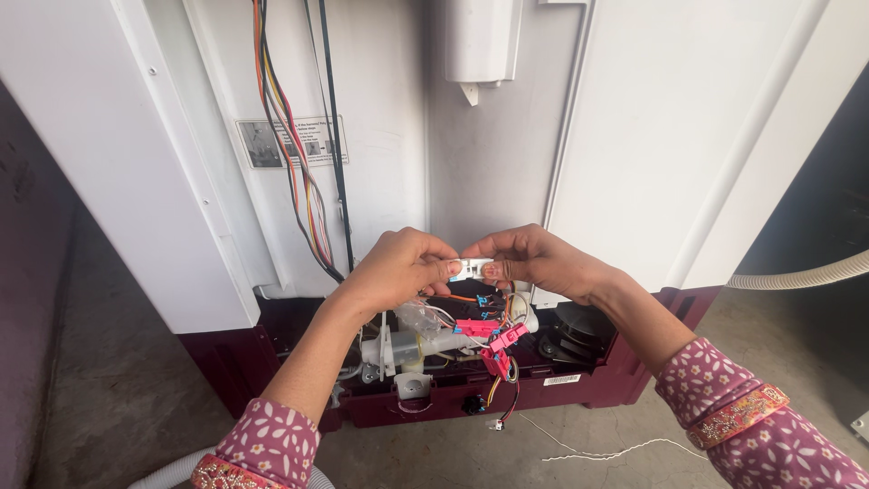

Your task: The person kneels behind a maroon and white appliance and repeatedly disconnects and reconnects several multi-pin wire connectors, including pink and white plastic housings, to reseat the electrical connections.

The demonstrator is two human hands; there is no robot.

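Observation:
My left hand (398, 264) and my right hand (534, 258) meet in front of an opened white appliance (652, 136) with a maroon base (272, 362). Between their fingertips both pinch a small white connector block (472, 269). Thin coloured wires run from it down to blue clips (486, 301) and pink connectors (493, 335). Below my hands lie a white pump-like part (407, 349) and a black motor part (570, 330) inside the base.
A bundle of coloured wires (299, 172) and a black cable hang down the white inner panel on the left. A grey corrugated hose (806, 274) runs at the right, another at the lower left (172, 471). A loose white wire (615, 450) lies on the concrete floor.

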